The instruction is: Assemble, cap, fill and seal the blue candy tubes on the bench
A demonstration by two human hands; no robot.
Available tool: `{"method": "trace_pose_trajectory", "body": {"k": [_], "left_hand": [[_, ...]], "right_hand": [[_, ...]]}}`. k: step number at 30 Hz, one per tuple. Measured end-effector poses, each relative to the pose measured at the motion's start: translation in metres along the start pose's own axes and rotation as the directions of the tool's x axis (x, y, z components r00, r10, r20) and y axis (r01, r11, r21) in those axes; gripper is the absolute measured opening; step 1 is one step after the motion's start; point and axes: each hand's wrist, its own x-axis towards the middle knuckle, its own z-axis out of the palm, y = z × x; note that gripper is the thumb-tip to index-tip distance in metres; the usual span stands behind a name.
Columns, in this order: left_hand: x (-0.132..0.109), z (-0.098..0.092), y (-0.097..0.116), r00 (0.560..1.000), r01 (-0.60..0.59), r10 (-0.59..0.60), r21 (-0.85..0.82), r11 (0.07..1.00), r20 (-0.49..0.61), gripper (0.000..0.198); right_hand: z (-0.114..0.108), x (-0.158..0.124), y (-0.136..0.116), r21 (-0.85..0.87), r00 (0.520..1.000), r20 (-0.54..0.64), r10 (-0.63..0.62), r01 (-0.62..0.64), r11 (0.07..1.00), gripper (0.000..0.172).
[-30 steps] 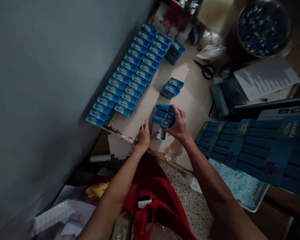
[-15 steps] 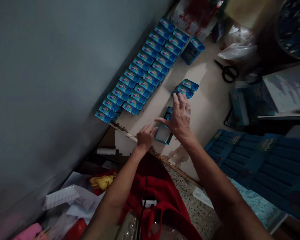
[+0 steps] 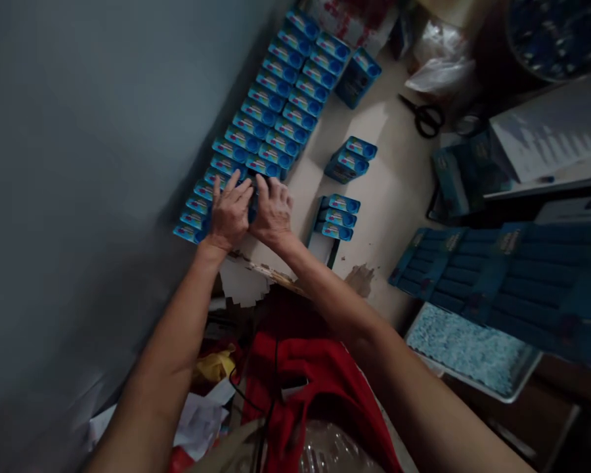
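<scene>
Small blue packs (image 3: 262, 165) with printed tops stand upright in two long rows along the wall. At the rows' near end my left hand (image 3: 230, 215) lies over the packs with its fingers spread. Close beside it my right hand (image 3: 273, 211) curls its bent fingers over a dark blue pack (image 3: 253, 205) between the hands, mostly hidden by them. To the right, a shallow box (image 3: 324, 249) with a pale inside holds three blue packs (image 3: 342, 217) at its far end. Two more packs (image 3: 350, 161) stand together beyond it.
A single pack (image 3: 358, 77) stands near the rows' far end. Black scissors (image 3: 427, 119) lie on the table beside clear plastic bags (image 3: 440, 72). Flat blue cartons (image 3: 512, 276) and a tray of light-blue bits (image 3: 467, 345) are at the right. The wall (image 3: 103, 164) borders the left.
Both hands have moved left, from the box to the near end of the rows. The box and its three packs are now uncovered. The view has shifted slightly.
</scene>
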Motion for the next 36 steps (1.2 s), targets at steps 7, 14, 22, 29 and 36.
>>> {"method": "trace_pose_trajectory", "body": {"k": [7,14,22,29,36], "left_hand": [[-0.021,-0.025,0.014,0.94,0.079,-0.104,-0.087,0.993,-0.324,0.029],[-0.09,0.015,0.098,0.943,0.253,-0.316,-0.391,0.885,-0.105,0.048],[-0.108,0.111,0.168,0.975,0.221,-0.202,-0.546,0.808,0.095,0.074],[-0.077,0.139,0.173,0.844,0.461,-0.536,-0.488,0.741,-0.016,0.048],[-0.034,0.161,0.181,0.725,0.567,-0.633,-0.285,0.772,-0.271,0.035]], "right_hand": [[-0.032,-0.024,0.016,0.025,0.991,0.042,-0.128,0.127,0.992,0.091],[-0.092,-0.175,0.104,-0.057,0.983,-0.026,-0.183,0.182,0.982,0.071],[-0.052,-0.197,0.163,-0.099,0.975,-0.104,-0.195,0.185,0.978,0.044],[-0.063,-0.176,0.149,-0.117,0.991,-0.002,-0.13,0.129,0.985,0.059],[-0.07,-0.137,0.166,-0.097,0.979,0.148,-0.143,0.158,0.983,0.07]]}}
